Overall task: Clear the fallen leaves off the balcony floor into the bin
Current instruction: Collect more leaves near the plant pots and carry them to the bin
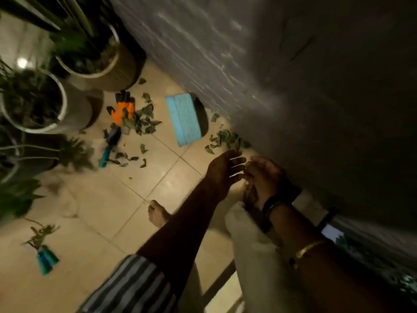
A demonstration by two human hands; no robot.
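I am looking down at the balcony floor [94, 206], pale tiles running along a grey wall [225, 53], with big potted plants [97, 62] crowding the left side. A blue slatted thing [184, 119], which I am taking to be a dustpan or the bin lying on its side, is resting on the floor against the wall; I cannot tell which.

The leaves are sitting in two main clusters. The bigger leaf pile [141, 122] is lying left of the blue thing, partly over an orange glove [123, 110], with a blue-handled trowel [109, 144] beside it and loose bits scattered toward me. A smaller heap by the wall [225, 140] is lying just beyond my hands.

My left hand [222, 169] is reaching out over the floor, its fingers spread and straight, holding nothing. My right hand [264, 175] is hanging next to it near the wall, with a dark band at the wrist; motion blur is hiding whether its fingers are curled round anything, so I am leaving that unsaid.

I am judging the job as barely begun or only partly done: both clusters and the strays are lying on the floor, and nothing is showing inside the blue thing. The nearest heap by the wall is looking like the next handful.
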